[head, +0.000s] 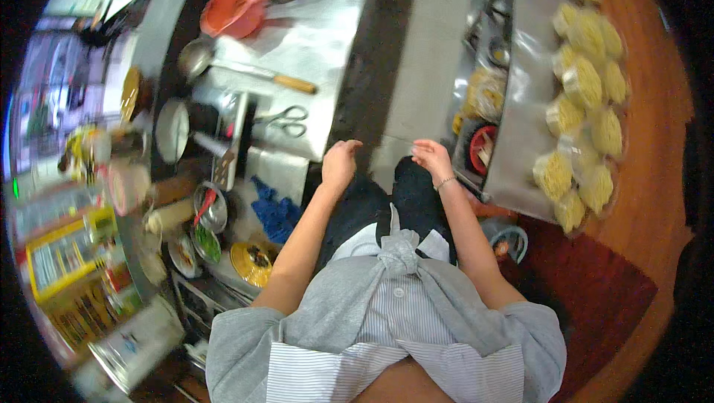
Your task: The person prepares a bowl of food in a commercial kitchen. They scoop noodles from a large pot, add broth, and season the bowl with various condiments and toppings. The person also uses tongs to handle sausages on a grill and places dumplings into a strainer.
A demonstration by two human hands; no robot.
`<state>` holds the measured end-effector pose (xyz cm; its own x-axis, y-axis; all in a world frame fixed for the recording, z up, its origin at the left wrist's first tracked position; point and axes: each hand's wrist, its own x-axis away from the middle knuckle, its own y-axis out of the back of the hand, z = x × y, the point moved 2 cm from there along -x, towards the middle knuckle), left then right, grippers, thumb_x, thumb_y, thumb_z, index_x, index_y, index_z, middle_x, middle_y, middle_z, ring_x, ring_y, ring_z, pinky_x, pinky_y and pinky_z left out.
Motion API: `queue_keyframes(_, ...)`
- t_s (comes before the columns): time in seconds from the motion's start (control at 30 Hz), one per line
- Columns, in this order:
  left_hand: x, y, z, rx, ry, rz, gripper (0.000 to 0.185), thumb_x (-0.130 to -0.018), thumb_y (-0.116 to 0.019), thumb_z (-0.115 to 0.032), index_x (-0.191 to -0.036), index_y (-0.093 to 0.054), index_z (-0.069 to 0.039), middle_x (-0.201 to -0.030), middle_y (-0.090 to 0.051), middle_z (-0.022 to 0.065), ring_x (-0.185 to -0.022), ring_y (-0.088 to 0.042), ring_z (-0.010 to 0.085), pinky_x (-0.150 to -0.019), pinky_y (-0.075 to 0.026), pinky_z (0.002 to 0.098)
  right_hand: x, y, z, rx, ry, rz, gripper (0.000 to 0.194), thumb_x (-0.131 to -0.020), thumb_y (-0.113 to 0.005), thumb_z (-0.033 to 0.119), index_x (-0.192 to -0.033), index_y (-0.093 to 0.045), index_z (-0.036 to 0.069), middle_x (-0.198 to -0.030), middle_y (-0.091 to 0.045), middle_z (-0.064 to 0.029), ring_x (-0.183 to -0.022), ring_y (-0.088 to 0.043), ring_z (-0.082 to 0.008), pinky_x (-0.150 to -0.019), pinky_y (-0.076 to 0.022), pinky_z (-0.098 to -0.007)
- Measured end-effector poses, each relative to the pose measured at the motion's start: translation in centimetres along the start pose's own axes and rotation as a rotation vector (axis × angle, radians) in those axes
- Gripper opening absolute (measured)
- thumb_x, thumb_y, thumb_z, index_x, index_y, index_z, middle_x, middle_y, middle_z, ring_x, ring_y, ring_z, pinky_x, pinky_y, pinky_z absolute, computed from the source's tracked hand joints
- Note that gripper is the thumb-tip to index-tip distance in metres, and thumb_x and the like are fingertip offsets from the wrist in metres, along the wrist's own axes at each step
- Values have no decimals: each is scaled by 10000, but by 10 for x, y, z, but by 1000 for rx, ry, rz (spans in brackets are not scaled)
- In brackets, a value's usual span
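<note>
My left hand is in front of my body, by the near edge of the steel counter. Its fingers are loosely bent, and nothing shows in them. My right hand hovers above my dark trousers with its fingers slightly apart, holding nothing. Black-handled scissors lie on the counter, the closest tool to my left hand. Behind them rests a metal ladle with a wooden handle. A blue cloth is crumpled left of my left forearm. Right of my right hand, a red round container sits under the steel table.
Bundles of yellow noodles cover part of the right-hand steel table. A red plastic bowl stands far left on the counter. Metal bowls and a yellow plate are at my left. A tiled floor strip runs between counters.
</note>
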<state>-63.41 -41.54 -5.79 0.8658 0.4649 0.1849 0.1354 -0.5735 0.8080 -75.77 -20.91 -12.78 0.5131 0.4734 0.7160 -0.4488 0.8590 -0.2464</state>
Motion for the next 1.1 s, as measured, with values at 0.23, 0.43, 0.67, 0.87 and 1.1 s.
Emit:
queue_keyframes(0.23, -128, -93, 35, -191, 251, 321, 376, -736, -519, 36, -1059, -640, -114, -1212, -510, 126, -1068, -520, 308, -871, -452, 397, -60, 53, 9, -55, -58, 30, 452, -785, -636, 41, -1218, -511, 73, -1271, -498, -86, -962, -580, -155, -782, -484, -257)
queue_keyframes(0.43, -272, -177, 125, 75, 366, 55, 295, -834, -458, -7, -1105, -573, 1, -1160, -533, 195, -1088, -507, 312, -842, -462, 402, -151, 39, 7, -177, -86, -57, 288, -838, -592, 124, -1112, -563, 39, -1075, -607, -84, -926, -599, -154, -782, -467, -259)
queue_keyframes(0.67, -323, -265, 254, -232, 419, 30, 279, -860, -457, -64, -1110, -571, -16, -1169, -526, 206, -1057, -522, 349, -818, -472, 433, -219, 27, -18, -234, -140, -77, 204, -870, -552, 156, -1041, -587, 49, -999, -627, -50, -840, -601, -132, -715, -460, -246)
queue_keyframes(0.87, -285, -294, 301, -626, 317, 6, 281, -874, -464, -123, -1120, -572, -41, -1159, -529, 215, -1018, -539, 375, -790, -481, 454, -286, -9, -38, -64, -185, 81, 208, -874, -559, 142, -1059, -576, 49, -1013, -621, -62, -874, -600, -139, -750, -461, -252)
queue_keyframes(1.1, -279, -280, 282, -463, 518, -22, 276, -839, -531, -188, -1075, -588, -56, -995, -600, 201, -844, -600, 361, -693, -489, 426, -345, -68, -55, 109, 52, 222, 204, -840, -508, 78, -1019, -586, 22, -971, -628, -115, -862, -609, -210, -767, -475, -293)
